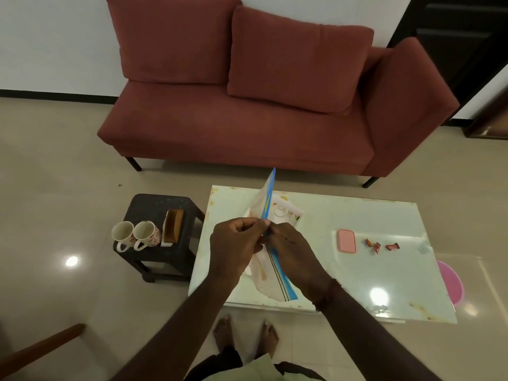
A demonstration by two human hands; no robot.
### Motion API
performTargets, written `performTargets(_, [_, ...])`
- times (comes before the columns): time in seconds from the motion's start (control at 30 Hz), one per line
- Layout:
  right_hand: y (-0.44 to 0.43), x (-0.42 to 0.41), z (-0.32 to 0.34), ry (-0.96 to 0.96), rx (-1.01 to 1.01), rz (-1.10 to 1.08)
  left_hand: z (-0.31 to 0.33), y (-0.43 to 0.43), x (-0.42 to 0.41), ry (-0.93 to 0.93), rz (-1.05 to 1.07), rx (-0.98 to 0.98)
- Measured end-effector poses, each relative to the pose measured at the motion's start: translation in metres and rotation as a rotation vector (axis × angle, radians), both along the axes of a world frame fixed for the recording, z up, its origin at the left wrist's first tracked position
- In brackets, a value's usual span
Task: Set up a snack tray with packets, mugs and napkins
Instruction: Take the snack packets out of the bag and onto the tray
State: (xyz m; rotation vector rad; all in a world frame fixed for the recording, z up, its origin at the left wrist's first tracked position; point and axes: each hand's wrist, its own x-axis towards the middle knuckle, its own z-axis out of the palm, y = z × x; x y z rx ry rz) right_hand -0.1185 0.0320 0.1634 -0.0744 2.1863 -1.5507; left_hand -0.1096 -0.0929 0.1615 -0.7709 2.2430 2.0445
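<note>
While the zip packet (265, 280) is pinched at its blue edge by left hand (233, 244) and right hand (294, 257), its long axis is held pointing away toward the tray (298, 214) just beyond.

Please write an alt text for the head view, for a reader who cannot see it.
A person's left hand and right hand pinch a clear zip bag with a blue strip above a white table. Two mugs and a napkin holder stand on a dark stool to the left; a red sofa is behind.
</note>
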Motion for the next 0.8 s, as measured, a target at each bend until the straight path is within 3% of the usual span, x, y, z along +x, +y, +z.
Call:
performTargets(0.17, [-0.002, -0.004, 0.001, 0.204, 0.18, 0.009, 0.001, 0.001, -0.004, -0.061, 0.0, -0.004])
performTargets(0.4, [-0.006, -0.005, 0.003, -0.033, -0.071, -0.247, 0.003, -0.004, -0.008, -0.176, 0.006, 0.197])
performTargets(0.5, [-0.007, -0.008, 0.0, -0.062, -0.083, -0.306, 0.001, -0.004, -0.005, -0.156, -0.073, 0.155])
performTargets(0.63, [-0.003, -0.012, -0.004, 0.015, 0.02, -0.341, -0.005, -0.006, -0.001, -0.122, -0.16, 0.081])
performTargets(0.8, [0.012, -0.022, 0.0, 0.197, 0.299, -0.266, -0.011, -0.024, -0.001, -0.113, -0.046, -0.107])
